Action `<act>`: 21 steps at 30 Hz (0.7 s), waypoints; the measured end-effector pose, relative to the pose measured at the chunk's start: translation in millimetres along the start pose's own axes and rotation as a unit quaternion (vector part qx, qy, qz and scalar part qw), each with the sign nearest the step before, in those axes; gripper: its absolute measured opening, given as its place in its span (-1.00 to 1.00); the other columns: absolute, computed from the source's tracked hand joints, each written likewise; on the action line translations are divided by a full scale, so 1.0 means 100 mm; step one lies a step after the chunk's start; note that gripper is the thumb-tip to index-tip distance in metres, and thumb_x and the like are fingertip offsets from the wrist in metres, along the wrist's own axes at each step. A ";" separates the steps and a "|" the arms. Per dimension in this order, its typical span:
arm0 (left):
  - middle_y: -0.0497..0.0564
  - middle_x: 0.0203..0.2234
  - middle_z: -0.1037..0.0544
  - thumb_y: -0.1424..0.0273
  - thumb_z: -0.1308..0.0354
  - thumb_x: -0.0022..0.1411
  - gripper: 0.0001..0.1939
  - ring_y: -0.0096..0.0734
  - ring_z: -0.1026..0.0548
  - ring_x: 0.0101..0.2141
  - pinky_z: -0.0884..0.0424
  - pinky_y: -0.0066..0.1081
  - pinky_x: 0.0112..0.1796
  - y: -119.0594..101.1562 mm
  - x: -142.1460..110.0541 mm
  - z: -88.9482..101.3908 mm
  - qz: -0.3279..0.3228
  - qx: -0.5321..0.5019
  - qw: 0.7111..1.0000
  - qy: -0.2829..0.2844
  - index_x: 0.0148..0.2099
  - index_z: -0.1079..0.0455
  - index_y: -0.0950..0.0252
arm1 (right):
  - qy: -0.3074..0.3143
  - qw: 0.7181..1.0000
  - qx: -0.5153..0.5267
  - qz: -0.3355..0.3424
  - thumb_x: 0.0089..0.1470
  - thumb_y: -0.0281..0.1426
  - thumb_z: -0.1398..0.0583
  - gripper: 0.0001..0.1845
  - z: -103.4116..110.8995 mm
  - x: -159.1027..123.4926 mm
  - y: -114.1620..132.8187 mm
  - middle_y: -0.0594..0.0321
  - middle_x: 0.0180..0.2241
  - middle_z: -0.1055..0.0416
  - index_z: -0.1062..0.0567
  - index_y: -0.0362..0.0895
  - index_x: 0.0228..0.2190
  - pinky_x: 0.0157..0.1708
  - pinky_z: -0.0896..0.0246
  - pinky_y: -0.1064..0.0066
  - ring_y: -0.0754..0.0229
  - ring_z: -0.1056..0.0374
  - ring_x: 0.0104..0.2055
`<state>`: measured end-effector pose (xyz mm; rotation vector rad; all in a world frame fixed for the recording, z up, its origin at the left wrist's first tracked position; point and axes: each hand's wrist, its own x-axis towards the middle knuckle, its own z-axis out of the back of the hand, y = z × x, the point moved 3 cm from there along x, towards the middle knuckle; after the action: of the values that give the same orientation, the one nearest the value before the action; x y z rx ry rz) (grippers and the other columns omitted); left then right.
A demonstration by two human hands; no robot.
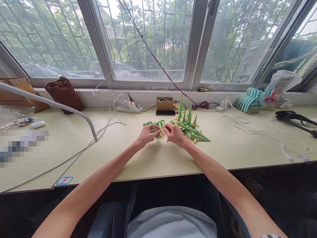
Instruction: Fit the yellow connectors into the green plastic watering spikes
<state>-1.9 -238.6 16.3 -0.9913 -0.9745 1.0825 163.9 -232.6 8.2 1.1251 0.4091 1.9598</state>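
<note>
Green spikes (201,135) are lying about the middle of the counter (99,158), between its front and back edges, a small cluster on the left and a larger pile on the right, some pointing upward. Toward the back left corner, a brown bag (64,96) is leaning by the window, and a white mouse (37,124) is resting nearer the left end. The left hand (147,135) is curling its fingers nearly closed, gripping a green piece (153,126). Small yellow pieces (162,133) are showing between the hands. Behind them, a black phone (165,113) is lying near the back edge. The right hand (174,134) is bending its fingers beside the yellow pieces; whether it is pinching one, I cannot tell. Farther right, teal hangers (250,99) are standing along the back edge, and black headphones (294,117) are resting toward the right end.
</note>
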 end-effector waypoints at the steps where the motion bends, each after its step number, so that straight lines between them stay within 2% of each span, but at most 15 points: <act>1: -0.15 -0.66 -0.27 0.10 -0.41 -0.06 -0.61 -0.65 -0.11 -0.68 -0.04 -0.52 -0.67 -0.01 -0.01 0.00 -0.001 0.002 1.000 0.004 -0.36 -0.43 0.30 | 0.007 1.000 0.001 0.002 0.19 -0.34 -0.09 -0.77 0.00 0.00 0.01 0.32 -0.56 -0.31 -0.39 -0.12 -0.49 -0.42 -0.04 0.44 0.27 -0.16 -0.50; 9: -0.12 -0.62 -0.30 0.08 -0.38 0.00 -0.61 -0.61 -0.19 -0.68 -0.12 -0.49 -0.66 -0.05 -0.04 -0.01 -0.018 0.014 1.000 0.021 -0.36 -0.44 0.30 | 0.028 1.000 0.002 0.010 0.20 -0.34 -0.10 -0.76 -0.01 -0.01 0.04 0.30 -0.55 -0.34 -0.44 -0.13 -0.47 -0.42 -0.05 0.44 0.27 -0.16 -0.50; 15: -0.05 -0.54 -0.41 0.07 -0.37 0.02 -0.60 -0.59 -0.29 -0.66 -0.19 -0.47 -0.64 -0.03 -0.02 -0.01 -0.032 0.002 0.999 0.012 -0.35 -0.43 0.32 | 0.024 1.000 0.014 0.000 0.22 -0.33 -0.12 -0.80 -0.01 -0.01 0.02 0.28 -0.51 -0.42 -0.48 -0.13 -0.38 -0.39 -0.11 0.44 0.26 -0.22 -0.48; 21: -0.07 -0.54 -0.38 0.07 -0.35 0.05 -0.60 -0.58 -0.30 -0.65 -0.23 -0.45 -0.63 -0.01 0.00 -0.01 -0.049 -0.016 0.999 0.003 -0.36 -0.41 0.32 | 0.027 0.999 0.035 -0.001 0.21 -0.34 -0.14 -0.85 0.01 -0.01 0.03 0.25 -0.45 -0.47 -0.47 -0.12 -0.34 -0.36 -0.17 0.44 0.24 -0.31 -0.43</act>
<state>-0.9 -238.8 16.8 -0.9623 -1.0270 0.9851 163.1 -235.2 9.9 1.1178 0.5116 1.9917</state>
